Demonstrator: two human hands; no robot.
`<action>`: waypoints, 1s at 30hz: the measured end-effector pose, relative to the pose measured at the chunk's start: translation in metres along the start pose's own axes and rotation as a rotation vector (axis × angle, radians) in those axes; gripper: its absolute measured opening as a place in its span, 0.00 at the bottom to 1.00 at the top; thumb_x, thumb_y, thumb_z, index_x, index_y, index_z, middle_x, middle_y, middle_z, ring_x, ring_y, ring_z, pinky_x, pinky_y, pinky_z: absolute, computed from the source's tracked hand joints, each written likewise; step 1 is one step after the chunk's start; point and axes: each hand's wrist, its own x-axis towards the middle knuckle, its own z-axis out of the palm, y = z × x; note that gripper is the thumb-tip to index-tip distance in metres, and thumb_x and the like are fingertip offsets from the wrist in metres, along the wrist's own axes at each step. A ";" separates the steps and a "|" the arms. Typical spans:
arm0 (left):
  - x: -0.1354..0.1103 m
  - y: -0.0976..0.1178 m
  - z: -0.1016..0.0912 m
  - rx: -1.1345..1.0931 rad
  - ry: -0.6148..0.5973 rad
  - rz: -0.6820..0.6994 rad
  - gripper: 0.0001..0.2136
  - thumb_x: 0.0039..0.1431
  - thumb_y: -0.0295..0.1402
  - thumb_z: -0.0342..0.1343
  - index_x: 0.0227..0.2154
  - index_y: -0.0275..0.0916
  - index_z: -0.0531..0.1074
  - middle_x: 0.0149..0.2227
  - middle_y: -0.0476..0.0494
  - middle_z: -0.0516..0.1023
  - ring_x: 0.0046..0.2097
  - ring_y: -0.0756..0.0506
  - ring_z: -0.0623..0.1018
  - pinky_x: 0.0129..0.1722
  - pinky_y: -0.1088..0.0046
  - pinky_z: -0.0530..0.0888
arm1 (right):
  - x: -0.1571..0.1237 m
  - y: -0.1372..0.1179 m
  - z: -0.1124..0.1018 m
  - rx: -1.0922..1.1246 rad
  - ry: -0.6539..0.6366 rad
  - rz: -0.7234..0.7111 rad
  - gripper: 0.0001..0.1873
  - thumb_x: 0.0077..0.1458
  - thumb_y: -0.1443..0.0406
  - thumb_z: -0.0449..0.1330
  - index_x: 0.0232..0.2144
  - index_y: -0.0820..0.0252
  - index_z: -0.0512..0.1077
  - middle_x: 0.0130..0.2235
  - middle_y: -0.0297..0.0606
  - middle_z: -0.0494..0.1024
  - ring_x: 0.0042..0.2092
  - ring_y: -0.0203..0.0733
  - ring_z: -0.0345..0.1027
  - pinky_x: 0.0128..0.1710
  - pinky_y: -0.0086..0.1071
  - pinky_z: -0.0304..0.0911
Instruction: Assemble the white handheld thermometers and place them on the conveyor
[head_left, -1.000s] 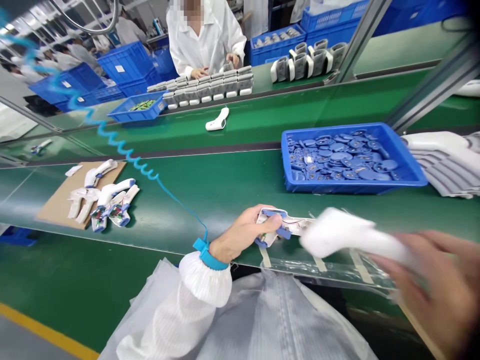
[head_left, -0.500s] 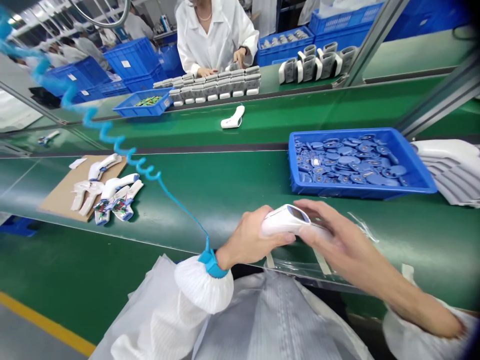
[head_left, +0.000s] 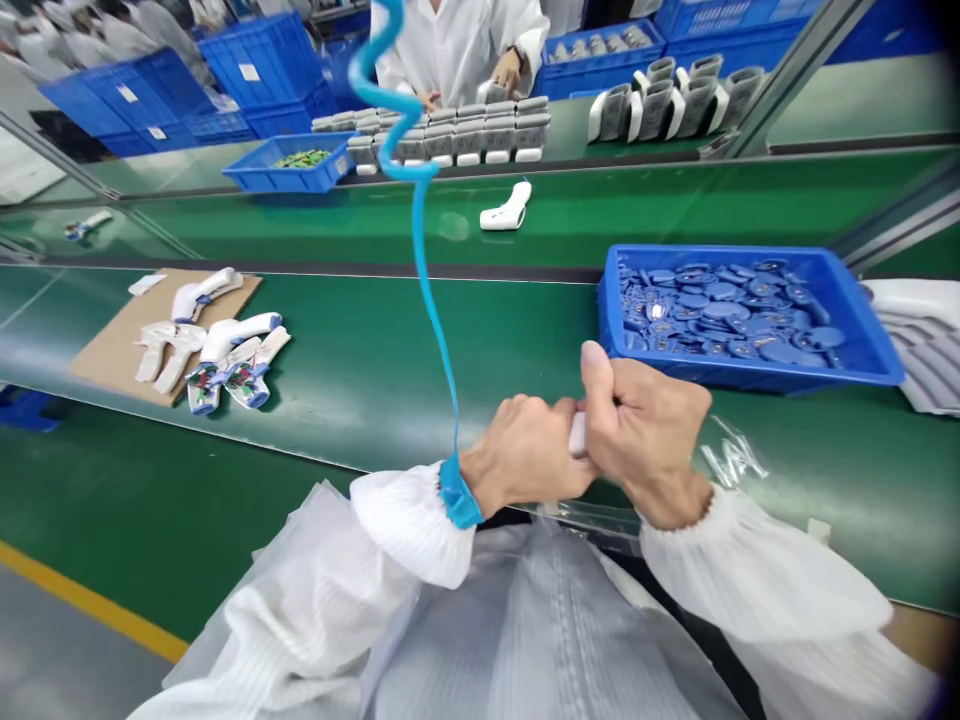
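Observation:
Both my hands are wrapped round a white handheld infrared thermometer, of which only a small pale part shows between them. My left hand is closed in a fist on one side of it. A blue wrist strap with a coiled cord circles that wrist. My right hand grips from the other side, its thumb pointing up. The thermometer's screen and most of its body are hidden by my fingers. Just beyond my right hand stands a blue tray full of blue oval parts.
Opened thermometers with circuit boards lie near a cardboard sheet on the left. One white thermometer rests on the far belt. Clear plastic strips lie right of my hands. Across the line, a co-worker handles grey-and-white parts.
My right hand has gone from open fingers beside the thermometer to a closed grip round it. The thermometer has turned and is now mostly covered. The view has shifted slightly.

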 end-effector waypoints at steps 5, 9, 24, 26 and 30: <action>0.001 -0.005 0.001 -0.153 -0.119 -0.017 0.14 0.61 0.42 0.62 0.42 0.37 0.73 0.37 0.42 0.83 0.37 0.39 0.83 0.32 0.67 0.75 | -0.005 0.001 -0.004 0.107 -0.021 0.228 0.30 0.71 0.57 0.54 0.16 0.58 0.72 0.17 0.32 0.70 0.20 0.33 0.62 0.25 0.32 0.53; 0.000 -0.003 0.016 0.044 -0.114 -0.019 0.18 0.63 0.40 0.58 0.49 0.31 0.71 0.42 0.33 0.82 0.39 0.33 0.84 0.38 0.58 0.78 | -0.015 0.000 0.004 -0.002 -0.117 0.300 0.34 0.71 0.51 0.50 0.15 0.58 0.71 0.17 0.36 0.71 0.20 0.35 0.62 0.25 0.34 0.51; 0.009 -0.030 -0.040 0.563 -0.016 -0.016 0.14 0.63 0.29 0.63 0.50 0.35 0.72 0.47 0.37 0.80 0.50 0.35 0.78 0.48 0.58 0.71 | 0.104 0.134 0.017 -0.217 -0.780 0.226 0.08 0.50 0.71 0.64 0.35 0.62 0.80 0.34 0.44 0.83 0.40 0.54 0.78 0.45 0.44 0.69; 0.020 -0.024 -0.035 0.629 -0.069 -0.024 0.07 0.67 0.32 0.59 0.43 0.33 0.74 0.43 0.34 0.81 0.47 0.34 0.79 0.45 0.56 0.71 | 0.104 0.136 0.016 -0.216 -0.778 0.207 0.12 0.52 0.72 0.61 0.38 0.61 0.80 0.36 0.47 0.82 0.41 0.57 0.77 0.47 0.47 0.69; 0.024 -0.019 -0.038 0.248 0.083 -0.166 0.08 0.67 0.37 0.59 0.43 0.38 0.72 0.41 0.42 0.80 0.40 0.40 0.78 0.37 0.65 0.67 | 0.090 0.122 -0.021 -0.126 -0.692 0.188 0.22 0.59 0.66 0.55 0.54 0.55 0.78 0.43 0.45 0.81 0.44 0.52 0.75 0.51 0.50 0.68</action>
